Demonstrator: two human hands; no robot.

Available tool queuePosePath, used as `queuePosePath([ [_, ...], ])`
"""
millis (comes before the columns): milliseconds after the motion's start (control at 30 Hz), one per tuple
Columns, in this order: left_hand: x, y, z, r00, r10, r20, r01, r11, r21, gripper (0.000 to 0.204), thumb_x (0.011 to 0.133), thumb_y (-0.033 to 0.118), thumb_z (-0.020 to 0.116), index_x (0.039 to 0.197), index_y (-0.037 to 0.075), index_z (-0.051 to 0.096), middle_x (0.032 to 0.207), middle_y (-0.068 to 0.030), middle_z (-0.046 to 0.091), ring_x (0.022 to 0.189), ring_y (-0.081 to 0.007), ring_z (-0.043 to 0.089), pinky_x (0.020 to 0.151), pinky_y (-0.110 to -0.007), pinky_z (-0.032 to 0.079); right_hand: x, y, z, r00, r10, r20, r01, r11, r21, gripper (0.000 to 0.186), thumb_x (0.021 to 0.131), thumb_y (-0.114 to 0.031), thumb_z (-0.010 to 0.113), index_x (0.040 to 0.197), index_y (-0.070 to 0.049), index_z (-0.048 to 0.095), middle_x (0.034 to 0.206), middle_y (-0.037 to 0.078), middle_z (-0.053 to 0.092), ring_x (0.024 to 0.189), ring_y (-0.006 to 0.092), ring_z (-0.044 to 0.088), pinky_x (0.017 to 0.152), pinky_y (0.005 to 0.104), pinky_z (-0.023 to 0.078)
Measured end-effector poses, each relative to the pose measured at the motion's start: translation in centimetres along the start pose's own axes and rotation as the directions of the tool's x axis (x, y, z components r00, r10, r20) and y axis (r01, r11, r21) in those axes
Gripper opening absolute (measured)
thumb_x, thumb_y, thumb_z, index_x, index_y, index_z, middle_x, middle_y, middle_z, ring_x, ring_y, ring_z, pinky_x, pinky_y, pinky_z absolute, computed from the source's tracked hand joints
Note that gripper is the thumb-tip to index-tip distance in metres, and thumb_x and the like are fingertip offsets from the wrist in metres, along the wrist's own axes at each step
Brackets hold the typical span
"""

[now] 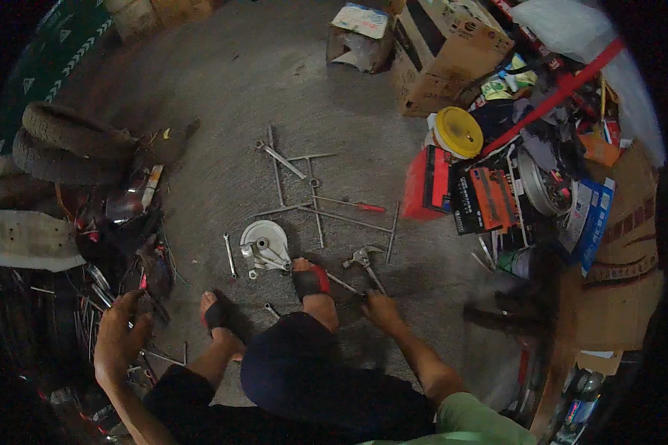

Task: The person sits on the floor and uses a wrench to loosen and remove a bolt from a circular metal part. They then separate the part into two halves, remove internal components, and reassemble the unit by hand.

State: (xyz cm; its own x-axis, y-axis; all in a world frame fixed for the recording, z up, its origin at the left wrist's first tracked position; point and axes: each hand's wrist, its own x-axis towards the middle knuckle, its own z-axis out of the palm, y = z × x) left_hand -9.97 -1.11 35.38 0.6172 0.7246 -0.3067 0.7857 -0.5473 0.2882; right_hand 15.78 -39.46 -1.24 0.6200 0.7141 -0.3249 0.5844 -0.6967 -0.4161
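My left hand hovers over loose tools at the left, its fingers apart and empty. On the right, my right hand is closed at the handle end of a claw hammer, whose head points away from me. A thin metal rod reaches from my right foot toward the fingertips; whether they touch it I cannot tell. In front of my feet lies a round pale metal brake hub plate with a lever arm, its lower edge beside my right sandal. A combination wrench lies to its left.
Beyond the plate, T-handled wrenches, another wrench and a red-handled screwdriver lie on the concrete. Tyres are stacked left above a tool pile. Cardboard boxes, a yellow-lidded bucket and packages crowd the right.
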Motion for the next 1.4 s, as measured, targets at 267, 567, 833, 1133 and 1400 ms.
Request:
queuePosePath([
  [267, -1.0, 1.9, -0.8, 0.992, 0.090, -0.083, -0.080, 0.990, 0.114, 0.047, 0.076, 0.011, 0.067, 0.120, -0.002, 0.055, 0.104, -0.0204, 0.060, 0.093, -0.0398, 0.058, 0.080, -0.042, 0.047, 4.5, -2.4, 3.8, 0.934, 0.126, 0.334, -0.025, 0.957, -0.289, 0.027, 0.076, -0.023, 0.066, 0.093, -0.002, 0.060, 0.092, 0.021, 0.067, 0.083, 0.0373, 0.066, 0.068, 0.0476, 0.053],
  [567, -2.5, 3.1, -0.9, 0.987, 0.119, -0.106, -0.117, 0.993, 0.025, 0.042, 0.077, 0.012, 0.066, 0.116, -0.001, 0.057, 0.104, -0.0188, 0.060, 0.092, -0.0383, 0.058, 0.079, -0.043, 0.046, 2.5, -3.9, 1.9, 0.959, 0.226, 0.173, -0.195, 0.965, -0.176, 0.037, 0.079, -0.029, 0.067, 0.101, 0.000, 0.060, 0.091, 0.022, 0.066, 0.087, 0.0379, 0.066, 0.076, 0.0482, 0.052],
  [833, -2.7, 3.9, -1.3, 0.983, 0.166, -0.081, -0.156, 0.981, 0.115, 0.042, 0.080, 0.015, 0.067, 0.117, 0.001, 0.054, 0.111, -0.0201, 0.059, 0.101, -0.0403, 0.057, 0.086, -0.045, 0.046, 2.1, -1.3, -0.8, 0.937, 0.110, 0.332, -0.136, 0.989, 0.056, 0.032, 0.080, -0.033, 0.067, 0.091, -0.003, 0.066, 0.082, 0.020, 0.067, 0.075, 0.0354, 0.067, 0.065, 0.0436, 0.052],
  [1133, -2.0, 4.1, 0.1, 0.973, 0.225, -0.048, -0.220, 0.971, 0.092, 0.030, 0.086, 0.023, 0.064, 0.105, 0.001, 0.057, 0.098, -0.0179, 0.061, 0.094, -0.0366, 0.060, 0.079, -0.045, 0.047, 16.0, -2.5, -25.8, 0.985, -0.022, -0.168, 0.058, 0.975, 0.216, 0.023, 0.084, -0.018, 0.065, 0.089, 0.005, 0.062, 0.068, 0.009, 0.061, 0.064, 0.0138, 0.057, 0.057, 0.0324, 0.046],
  [1400, -3.3, 2.6, -0.2, 0.983, 0.161, -0.094, -0.153, 0.985, 0.081, 0.034, 0.084, 0.020, 0.064, 0.114, 0.003, 0.058, 0.100, -0.0163, 0.061, 0.096, -0.0347, 0.060, 0.084, -0.043, 0.046, 18.9, -22.8, -27.1, 0.917, -0.381, -0.115, 0.359, 0.917, -0.173, 0.027, 0.080, -0.026, 0.063, 0.090, -0.001, 0.068, 0.087, 0.022, 0.067, 0.083, 0.0380, 0.065, 0.075, 0.0478, 0.051],
])
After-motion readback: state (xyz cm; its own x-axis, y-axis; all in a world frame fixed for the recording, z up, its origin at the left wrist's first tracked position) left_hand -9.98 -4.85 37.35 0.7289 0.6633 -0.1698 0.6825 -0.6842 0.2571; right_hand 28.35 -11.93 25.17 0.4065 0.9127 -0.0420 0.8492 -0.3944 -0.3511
